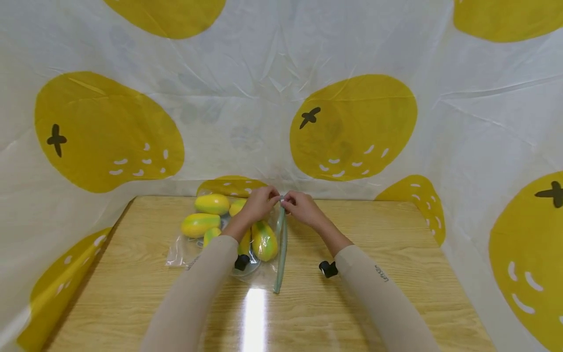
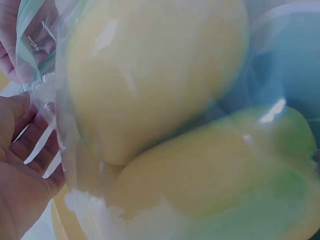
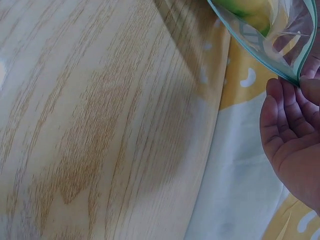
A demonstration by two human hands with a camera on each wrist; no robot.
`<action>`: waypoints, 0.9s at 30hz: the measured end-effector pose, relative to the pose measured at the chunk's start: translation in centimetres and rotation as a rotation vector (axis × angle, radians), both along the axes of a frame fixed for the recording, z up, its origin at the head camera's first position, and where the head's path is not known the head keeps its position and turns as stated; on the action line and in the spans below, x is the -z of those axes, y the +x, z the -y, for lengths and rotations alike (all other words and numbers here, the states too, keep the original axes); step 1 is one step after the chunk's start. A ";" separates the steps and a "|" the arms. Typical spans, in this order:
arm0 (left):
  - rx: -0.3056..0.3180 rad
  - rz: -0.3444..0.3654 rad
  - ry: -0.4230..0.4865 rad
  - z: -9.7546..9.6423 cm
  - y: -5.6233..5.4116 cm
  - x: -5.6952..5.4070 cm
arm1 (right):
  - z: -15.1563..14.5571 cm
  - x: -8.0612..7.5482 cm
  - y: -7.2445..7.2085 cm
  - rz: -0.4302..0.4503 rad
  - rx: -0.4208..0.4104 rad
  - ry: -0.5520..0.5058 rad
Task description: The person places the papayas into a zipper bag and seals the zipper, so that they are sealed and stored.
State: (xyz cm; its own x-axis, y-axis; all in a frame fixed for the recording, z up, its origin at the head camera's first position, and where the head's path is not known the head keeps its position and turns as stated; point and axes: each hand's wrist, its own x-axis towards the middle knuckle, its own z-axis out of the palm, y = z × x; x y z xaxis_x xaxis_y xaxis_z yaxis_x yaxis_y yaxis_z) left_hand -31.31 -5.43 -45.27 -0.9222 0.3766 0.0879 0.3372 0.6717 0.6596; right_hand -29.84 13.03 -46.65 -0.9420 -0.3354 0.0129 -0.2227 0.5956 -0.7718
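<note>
A clear zip bag (image 1: 184, 249) lies on the wooden table (image 1: 132, 293), with several yellow-green mangoes (image 1: 212, 204) inside it. Its green zip strip (image 1: 280, 249) runs along the bag's right edge. My left hand (image 1: 263, 201) and right hand (image 1: 295, 204) meet at the far end of that strip and both pinch it there. In the left wrist view, mangoes (image 2: 160, 75) fill the frame behind the plastic, and fingers (image 2: 20, 155) sit at the left. The right wrist view shows the strip's edge (image 3: 260, 55) pinched above the palm (image 3: 290, 145).
A white sheet with big yellow fruit prints (image 1: 352, 127) walls the table at the back and both sides. Black wrist straps (image 1: 328, 269) show on both beige sleeves. Bare wood (image 1: 396, 234) lies to the right of the bag and toward the front.
</note>
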 end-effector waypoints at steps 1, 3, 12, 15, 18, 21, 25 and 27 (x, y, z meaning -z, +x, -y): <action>-0.005 0.000 0.005 -0.1 0.0 0.0 | 0.0 0.0 0.0 0.003 0.003 -0.001; -0.015 0.006 0.012 -0.1 -0.1 0.0 | 0.0 -0.1 0.0 0.008 0.006 0.003; -0.012 -0.074 -0.097 -0.5 0.2 -0.9 | 0.1 -0.5 0.2 -0.006 0.004 -0.005; -0.026 -0.111 -0.118 -0.5 0.2 -1.3 | 0.2 -0.9 0.5 -0.010 0.008 -0.016; -0.043 -0.130 -0.127 -0.5 0.1 -1.6 | 0.2 -1.3 0.8 -0.016 0.003 -0.006; -0.056 -0.149 -0.129 -0.4 0.0 -2.0 | 0.2 -1.6 1.1 -0.029 -0.002 0.024; -0.071 -0.169 -0.133 -0.3 -0.1 -2.4 | -0.1 -1.9 1.6 -0.057 -0.021 0.055; -0.067 -0.182 -0.141 -0.4 -0.1 -2.6 | -0.4 -2.1 2.1 -0.079 -0.036 0.063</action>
